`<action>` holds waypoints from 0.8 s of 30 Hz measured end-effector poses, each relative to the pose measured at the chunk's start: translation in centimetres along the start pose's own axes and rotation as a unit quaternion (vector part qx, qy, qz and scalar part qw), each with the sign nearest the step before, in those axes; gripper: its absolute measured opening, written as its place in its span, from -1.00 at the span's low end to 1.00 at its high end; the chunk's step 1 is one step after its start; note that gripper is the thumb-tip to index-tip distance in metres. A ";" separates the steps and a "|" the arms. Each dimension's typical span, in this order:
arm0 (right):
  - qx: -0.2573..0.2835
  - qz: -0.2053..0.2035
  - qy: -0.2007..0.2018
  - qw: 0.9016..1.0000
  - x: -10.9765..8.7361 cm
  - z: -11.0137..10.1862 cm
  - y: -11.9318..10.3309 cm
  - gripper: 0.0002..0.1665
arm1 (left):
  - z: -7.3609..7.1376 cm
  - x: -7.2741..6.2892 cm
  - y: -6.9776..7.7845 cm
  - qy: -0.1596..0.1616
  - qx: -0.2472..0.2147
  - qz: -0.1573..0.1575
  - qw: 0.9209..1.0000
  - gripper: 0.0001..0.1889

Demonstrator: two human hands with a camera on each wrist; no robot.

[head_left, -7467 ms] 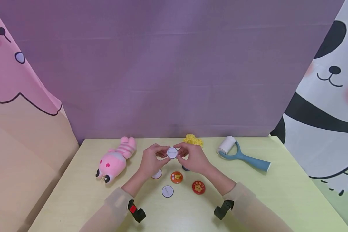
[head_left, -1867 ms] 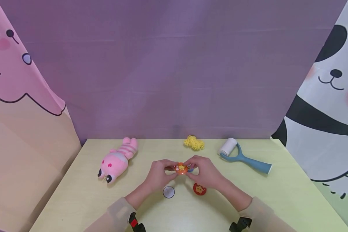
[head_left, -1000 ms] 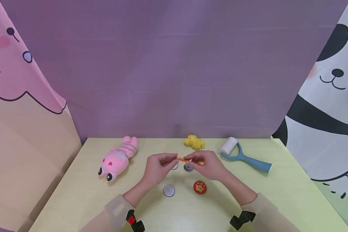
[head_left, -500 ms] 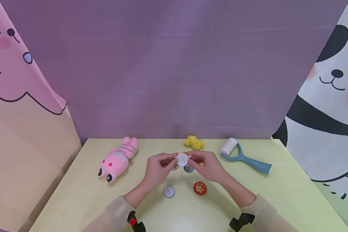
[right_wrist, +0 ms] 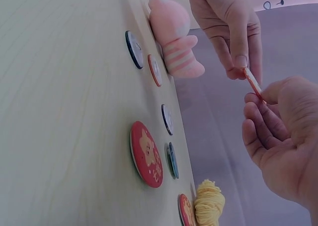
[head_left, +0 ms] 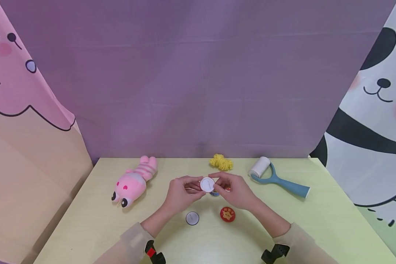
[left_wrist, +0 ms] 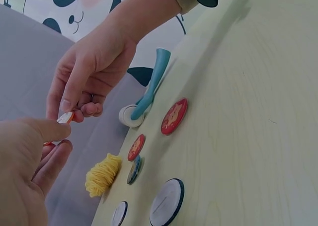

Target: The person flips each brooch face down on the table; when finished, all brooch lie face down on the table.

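1. Slip hazard: a thin, round badge with a white back and orange rim (head_left: 207, 184) is held clear of the table by its edges alone. In my judgement it could drop if either pinch slackened, the cause being fingertip contact on a narrow rim.
2. Impact hazard: a small, round, blue badge (head_left: 214, 193) shows just below it in the head view. A fall could knock that piece out of place.
3. Pin hazard: a fine line on the white back looks like a pin; whether it is fastened is too small to tell. If loose, it could prick a pressing thumb.
4. Left hand (head_left: 184, 192): thumb and fingers pinch the badge's left edge.
5. Right hand (head_left: 234, 189): thumb and fingers pinch the opposite edge.
6. Position: the badge sits between the two hands, raised above the pale wood-grain table (head_left: 316, 227), white back towards the wearer. The front face cannot be read in the wrist views.
7. Nearby: a round, white-backed, dark-rimmed badge (head_left: 192, 218) and a round, red badge with a gold star (head_left: 227, 214) lie nearer the wearer, apart from both hands.
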State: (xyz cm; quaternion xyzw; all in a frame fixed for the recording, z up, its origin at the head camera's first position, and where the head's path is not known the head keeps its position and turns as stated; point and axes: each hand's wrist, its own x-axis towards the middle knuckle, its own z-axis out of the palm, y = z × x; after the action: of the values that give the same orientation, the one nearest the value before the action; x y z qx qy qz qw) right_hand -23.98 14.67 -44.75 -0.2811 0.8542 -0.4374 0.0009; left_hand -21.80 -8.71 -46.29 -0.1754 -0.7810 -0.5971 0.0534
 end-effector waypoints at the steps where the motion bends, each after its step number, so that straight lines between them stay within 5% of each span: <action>1: -0.004 -0.004 -0.002 1.000 0.0 0.0 0.0 -0.58 | 0.0 0.0 -0.1 -0.001 0.004 0.002 1.000 -0.56; 14: -0.016 -0.025 -0.025 0.999 -0.2 0.2 0.6 -0.49 | 0.2 -0.3 -1.1 -0.024 0.072 0.032 0.997 -0.60; 24: -0.055 -0.037 -0.021 0.998 -0.5 1.0 1.3 -0.51 | 0.3 -0.5 -1.7 -0.048 0.130 0.023 0.990 -0.64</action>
State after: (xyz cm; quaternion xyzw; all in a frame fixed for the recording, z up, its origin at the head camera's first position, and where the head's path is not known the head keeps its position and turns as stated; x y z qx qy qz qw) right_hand -23.96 14.74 -46.42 -0.3218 0.8655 -0.3837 -0.0125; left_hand -21.85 -8.93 -48.04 -0.2131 -0.8493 -0.4803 0.0515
